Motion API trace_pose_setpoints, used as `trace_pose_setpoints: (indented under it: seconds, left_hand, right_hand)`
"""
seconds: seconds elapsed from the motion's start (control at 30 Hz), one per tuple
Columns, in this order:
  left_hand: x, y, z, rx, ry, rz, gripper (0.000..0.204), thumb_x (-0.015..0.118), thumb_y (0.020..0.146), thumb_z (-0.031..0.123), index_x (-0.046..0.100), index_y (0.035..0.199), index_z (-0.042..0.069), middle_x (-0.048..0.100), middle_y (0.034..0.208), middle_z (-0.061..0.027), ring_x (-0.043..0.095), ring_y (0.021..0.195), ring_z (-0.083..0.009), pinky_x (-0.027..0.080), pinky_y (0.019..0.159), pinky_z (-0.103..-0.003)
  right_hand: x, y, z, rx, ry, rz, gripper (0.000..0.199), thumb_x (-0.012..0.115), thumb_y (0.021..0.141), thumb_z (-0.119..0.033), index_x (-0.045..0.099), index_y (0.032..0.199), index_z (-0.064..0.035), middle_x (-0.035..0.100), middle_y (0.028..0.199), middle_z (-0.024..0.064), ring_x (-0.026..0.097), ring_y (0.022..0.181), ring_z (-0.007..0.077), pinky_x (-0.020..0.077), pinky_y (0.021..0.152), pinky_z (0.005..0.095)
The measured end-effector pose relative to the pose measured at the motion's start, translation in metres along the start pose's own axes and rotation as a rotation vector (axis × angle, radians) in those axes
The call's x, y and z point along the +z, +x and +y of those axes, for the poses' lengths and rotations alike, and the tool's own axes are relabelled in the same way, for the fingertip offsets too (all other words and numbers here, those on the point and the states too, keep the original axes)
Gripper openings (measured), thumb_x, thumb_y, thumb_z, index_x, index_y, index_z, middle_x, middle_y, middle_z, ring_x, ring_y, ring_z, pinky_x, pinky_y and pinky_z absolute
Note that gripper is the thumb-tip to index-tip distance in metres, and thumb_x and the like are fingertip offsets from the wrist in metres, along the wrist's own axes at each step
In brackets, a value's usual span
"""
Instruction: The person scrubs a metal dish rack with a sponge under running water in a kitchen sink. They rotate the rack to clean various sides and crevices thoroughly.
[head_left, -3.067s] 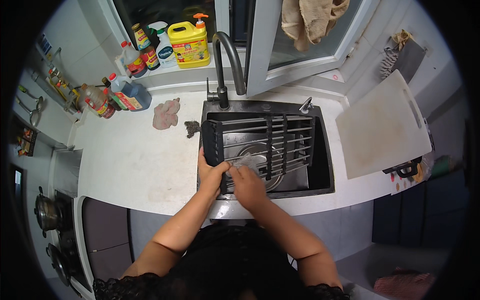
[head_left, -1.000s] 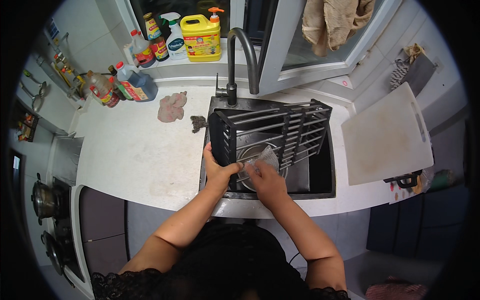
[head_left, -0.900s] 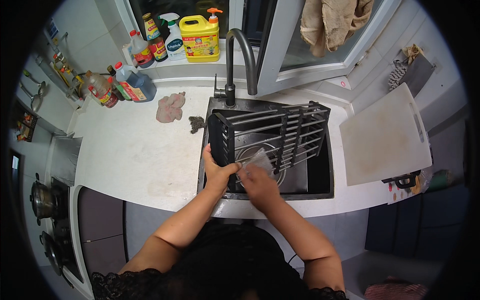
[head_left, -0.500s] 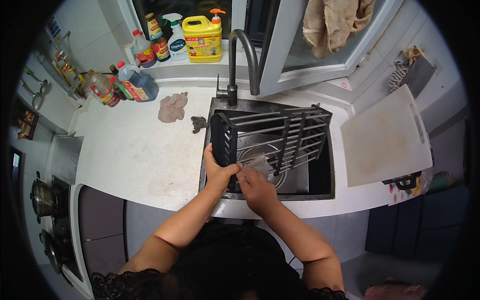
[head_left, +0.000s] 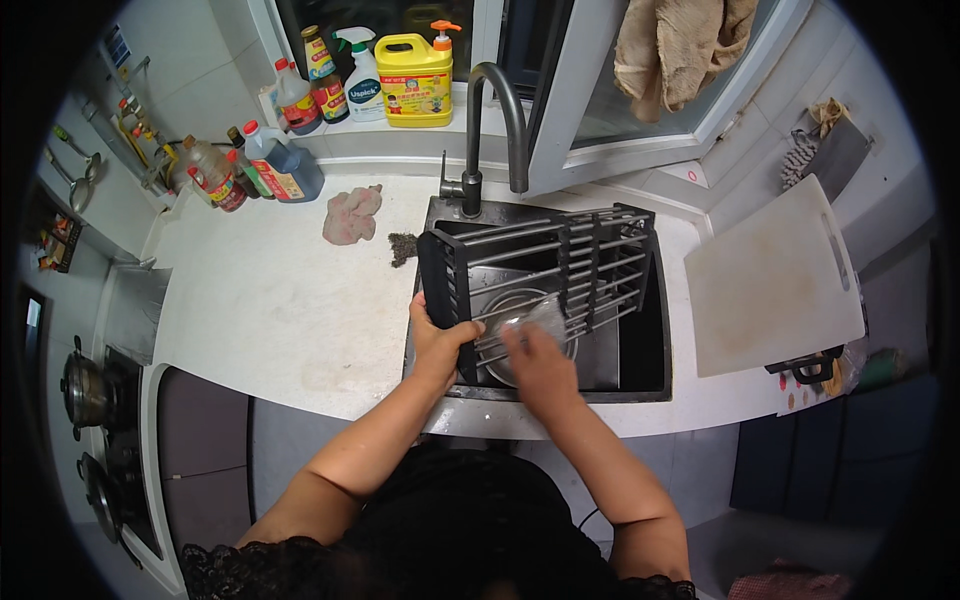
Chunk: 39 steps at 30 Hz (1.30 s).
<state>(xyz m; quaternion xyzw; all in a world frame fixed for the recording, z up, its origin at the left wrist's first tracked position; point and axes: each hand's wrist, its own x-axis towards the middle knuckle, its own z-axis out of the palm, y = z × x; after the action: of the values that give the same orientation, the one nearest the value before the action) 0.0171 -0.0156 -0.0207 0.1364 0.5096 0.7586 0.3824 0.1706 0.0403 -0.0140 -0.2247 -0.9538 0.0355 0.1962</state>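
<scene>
**Grate tilted up over the sink, right hand rubbing its bars**

Nearest, the left hand [head_left: 437, 343] is closed around the near-left corner of the black stove grate [head_left: 545, 270], thumb over the frame. Just right of it, the right hand [head_left: 535, 360] is curled over a scrubbing pad [head_left: 532, 318] pressed against the lower bars; the pad is blurred, so its kind is hard to tell. Compared with three seconds ago, the grate has been lifted from lying flat across the black sink [head_left: 645, 360] to standing tilted on its near edge, and the right hand has shifted along the bars, so the scrubbing looks well under way. Farther off stand the faucet [head_left: 492, 120] and a pink rag [head_left: 350, 214] on the bench [head_left: 270, 300].
</scene>
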Motion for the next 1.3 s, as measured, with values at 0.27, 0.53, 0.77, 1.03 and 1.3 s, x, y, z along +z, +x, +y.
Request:
trace_pose_setpoints:
  seconds: [0.27, 0.53, 0.77, 1.03, 1.3]
  left_hand:
    - [-0.003, 0.004, -0.001, -0.036, -0.041, 0.004, 0.074, 0.071, 0.059, -0.006, 0.032, 0.122, 0.004, 0.052, 0.105, -0.0109, 0.057, 0.089, -0.0178, 0.052, 0.074, -0.031]
    - [-0.018, 0.006, -0.008, 0.378, 0.383, -0.023, 0.089, 0.077, 0.055, 0.004, 0.027, 0.129, 0.001, 0.047, 0.112, -0.012, 0.052, 0.103, -0.0205, 0.043, 0.091, -0.033]
    - [-0.012, 0.003, -0.006, 0.506, 0.445, -0.057, 0.096, 0.079, 0.051, 0.008, 0.025, 0.129, 0.001, 0.045, 0.114, -0.0119, 0.049, 0.106, -0.0211, 0.04, 0.094, -0.033]
    - [0.0, 0.002, 0.003, -0.014, -0.021, 0.115, 0.068, 0.07, 0.063, -0.002, 0.032, 0.119, 0.002, 0.052, 0.099, -0.0114, 0.056, 0.085, -0.0196, 0.05, 0.075, -0.034]
    - [-0.007, 0.009, -0.005, -0.241, -0.1, 0.273, 0.047, 0.07, 0.064, 0.001, 0.044, 0.103, 0.002, 0.052, 0.087, -0.008, 0.054, 0.076, -0.0192, 0.048, 0.066, -0.033]
  right_hand:
    - [0.003, 0.01, -0.021, 0.018, 0.097, -0.009, 0.038, 0.054, 0.082, -0.006, 0.053, 0.12, -0.0072, 0.052, 0.113, 0.0141, 0.058, 0.095, 0.0298, 0.0538, 0.067, 0.038]
    - [0.01, 0.006, 0.011, 0.425, 0.136, -0.085, 0.03, 0.051, 0.091, -0.013, 0.049, 0.12, -0.0089, 0.052, 0.111, 0.0163, 0.058, 0.092, 0.036, 0.0512, 0.071, 0.0416]
    - [0.031, 0.001, -0.01, 0.437, 0.383, 0.137, 0.021, 0.056, 0.087, -0.011, 0.056, 0.107, -0.0091, 0.052, 0.101, 0.0147, 0.059, 0.079, 0.0363, 0.0493, 0.068, 0.0424]
    - [0.031, 0.001, -0.021, 0.308, 0.431, 0.203, 0.036, 0.058, 0.081, -0.001, 0.06, 0.115, -0.0136, 0.05, 0.1, 0.0122, 0.059, 0.077, 0.0302, 0.0498, 0.064, 0.04]
    - [0.027, -0.011, 0.004, 0.364, 0.233, -0.032, 0.031, 0.056, 0.085, -0.007, 0.059, 0.116, -0.0115, 0.051, 0.103, 0.0127, 0.059, 0.087, 0.0328, 0.0503, 0.068, 0.0409]
